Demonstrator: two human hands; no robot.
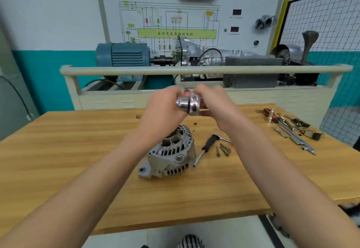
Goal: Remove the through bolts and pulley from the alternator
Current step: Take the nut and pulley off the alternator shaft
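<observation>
Head view: both hands, left hand [165,105] and right hand [214,103], grip a shiny metal tool [188,103] above the alternator [171,154].

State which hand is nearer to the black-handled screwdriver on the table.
Right. The right hand is raised above and just beyond the screwdriver; the left hand is raised farther left, above the alternator.

Can't tell what the shiny metal part [188,104] is: motion-blurred, half covered by my left hand [165,109] and right hand [216,105]. Alternator [171,152] top is behind my left wrist. Small bolts [223,149] too tiny to count. Tool pile [292,129] at right is blurry.
</observation>
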